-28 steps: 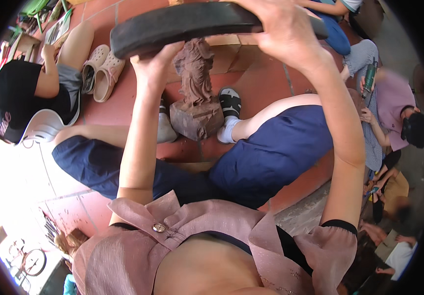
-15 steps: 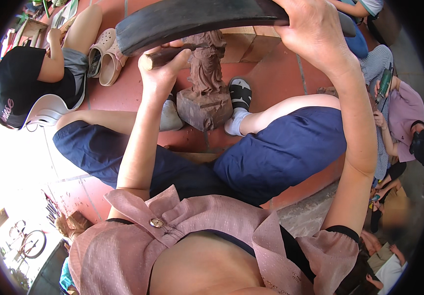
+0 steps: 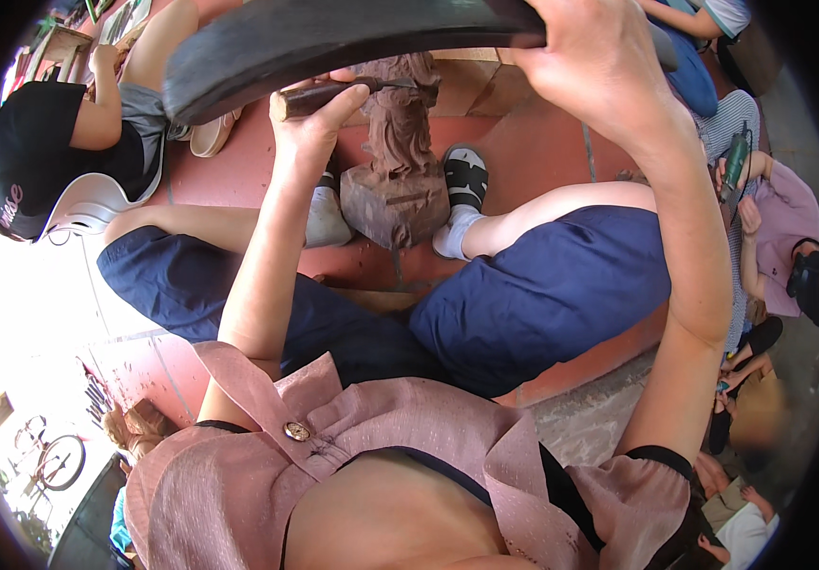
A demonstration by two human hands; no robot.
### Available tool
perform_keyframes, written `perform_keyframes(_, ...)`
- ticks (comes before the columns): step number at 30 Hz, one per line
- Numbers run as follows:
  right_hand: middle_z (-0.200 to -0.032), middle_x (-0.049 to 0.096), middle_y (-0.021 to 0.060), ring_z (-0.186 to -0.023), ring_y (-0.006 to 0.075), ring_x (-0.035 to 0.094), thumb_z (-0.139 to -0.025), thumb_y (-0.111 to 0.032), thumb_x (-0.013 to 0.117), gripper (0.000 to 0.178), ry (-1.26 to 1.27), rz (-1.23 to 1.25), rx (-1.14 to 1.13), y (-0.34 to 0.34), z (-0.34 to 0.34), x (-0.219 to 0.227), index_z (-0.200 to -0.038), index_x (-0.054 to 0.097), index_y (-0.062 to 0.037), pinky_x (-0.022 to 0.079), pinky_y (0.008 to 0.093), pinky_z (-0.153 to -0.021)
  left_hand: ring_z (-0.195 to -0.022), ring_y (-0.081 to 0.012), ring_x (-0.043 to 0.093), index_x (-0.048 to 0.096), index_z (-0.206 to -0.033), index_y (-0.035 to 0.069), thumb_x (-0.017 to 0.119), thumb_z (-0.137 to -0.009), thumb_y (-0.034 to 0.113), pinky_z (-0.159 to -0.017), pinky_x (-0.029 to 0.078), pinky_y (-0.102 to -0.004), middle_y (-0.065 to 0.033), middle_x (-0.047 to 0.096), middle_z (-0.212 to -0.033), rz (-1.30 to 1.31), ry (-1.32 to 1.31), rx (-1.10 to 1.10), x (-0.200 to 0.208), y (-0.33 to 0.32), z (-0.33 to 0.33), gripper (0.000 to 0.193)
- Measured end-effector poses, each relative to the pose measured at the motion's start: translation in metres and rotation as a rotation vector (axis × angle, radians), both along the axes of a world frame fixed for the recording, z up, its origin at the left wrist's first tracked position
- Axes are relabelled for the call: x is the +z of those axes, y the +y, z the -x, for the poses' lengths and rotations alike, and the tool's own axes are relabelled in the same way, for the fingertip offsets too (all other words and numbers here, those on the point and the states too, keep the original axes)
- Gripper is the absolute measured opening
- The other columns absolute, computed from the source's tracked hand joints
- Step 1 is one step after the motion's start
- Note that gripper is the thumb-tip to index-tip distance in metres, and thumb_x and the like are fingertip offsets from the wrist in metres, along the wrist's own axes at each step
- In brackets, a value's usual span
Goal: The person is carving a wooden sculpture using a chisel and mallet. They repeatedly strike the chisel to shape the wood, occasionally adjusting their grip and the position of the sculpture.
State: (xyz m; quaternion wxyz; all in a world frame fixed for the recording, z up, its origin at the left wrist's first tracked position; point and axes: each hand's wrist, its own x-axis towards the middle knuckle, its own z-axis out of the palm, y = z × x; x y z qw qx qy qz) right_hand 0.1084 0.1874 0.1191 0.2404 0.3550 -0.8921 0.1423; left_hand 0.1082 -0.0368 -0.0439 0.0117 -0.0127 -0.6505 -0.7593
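My left hand (image 3: 307,131) is closed round the wooden handle of a chisel (image 3: 312,99). The chisel's thin blade points right, to the upper part of a carved brown wooden figure (image 3: 398,142); whether its edge touches the wood is too fine to tell. That figure stands upright on its blocky base between my feet. High in the view, my right hand (image 3: 599,71) grips one end of a long dark wooden mallet (image 3: 352,59). Its broad end reaches left, above the chisel handle, and hides the figure's top.
My sandalled foot (image 3: 466,180) is beside the base on red floor tiles (image 3: 533,142). Wooden blocks (image 3: 476,90) lie behind the figure. A person in a cap (image 3: 15,161) sits at left; another at right holds a green power tool (image 3: 736,161). A bicycle (image 3: 53,461) stands lower left.
The mallet's broad end has swung left and down, nearer the chisel handle. My left hand keeps the chisel at the figure, with its handle slightly shifted.
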Motion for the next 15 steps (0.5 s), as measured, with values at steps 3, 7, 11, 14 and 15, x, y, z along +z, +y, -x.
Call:
perform_keyframes(3,-0.080,0.058,0.0088,-0.077,0.0298,0.062,-0.069,0.002,0.064,0.047,-0.080,-0.028,0.010,-0.016,0.000,0.002,-0.113,0.060,-0.0144,0.049,0.0415,-0.066,-0.084,-0.0145,0.064,0.064,-0.094,-0.002,0.073,-0.076,0.003,-0.077,0.051,-0.0255,-0.0081,0.066,-0.090,0.087,0.039,-0.038,0.009,0.005,0.003,0.021)
perform_keyframes(7,-0.081,0.058,0.0107,-0.077,0.0315,0.061,-0.070,0.001,0.062,0.051,-0.012,-0.280,-0.018,-0.028,0.000,0.007,-0.119,0.057,-0.0141,0.049,0.0409,-0.068,-0.073,-0.0086,0.061,0.067,-0.088,0.000,0.075,-0.074,0.007,-0.056,0.052,-0.0222,-0.0022,0.065,-0.079,0.092,0.121,0.026,0.014,0.011,0.003,0.017)
perform_keyframes(11,-0.081,0.058,0.0109,-0.078,0.0301,0.061,-0.072,0.000,0.059,0.049,0.049,-0.359,0.001,-0.033,-0.001,0.006,-0.120,0.057,-0.0134,0.049,0.0389,-0.069,-0.075,-0.0099,0.062,0.067,-0.093,0.001,0.073,-0.074,0.005,-0.059,0.053,-0.0241,-0.0039,0.066,-0.084,0.055,0.119,0.020,0.002,0.007,0.001,0.020)
perform_keyframes(14,-0.080,0.058,0.0100,-0.078,0.0288,0.061,-0.073,0.002,0.058,0.049,-0.088,-0.217,0.020,-0.038,-0.006,0.006,-0.119,0.058,-0.0142,0.048,0.0386,-0.069,-0.092,-0.0113,0.061,0.067,-0.104,0.001,0.076,-0.074,0.008,-0.086,0.047,-0.0257,-0.0040,0.068,-0.099,0.065,0.036,-0.045,-0.005,0.003,0.001,0.032)
perform_keyframes(15,-0.079,0.058,0.0096,-0.078,0.0290,0.061,-0.072,0.002,0.058,0.049,-0.080,-0.220,0.013,-0.039,-0.006,0.005,-0.118,0.058,-0.0140,0.048,0.0393,-0.069,-0.090,-0.0124,0.062,0.066,-0.103,0.001,0.075,-0.074,0.008,-0.084,0.049,-0.0271,-0.0041,0.068,-0.098,0.060,0.102,-0.035,-0.007,0.004,0.003,0.031)
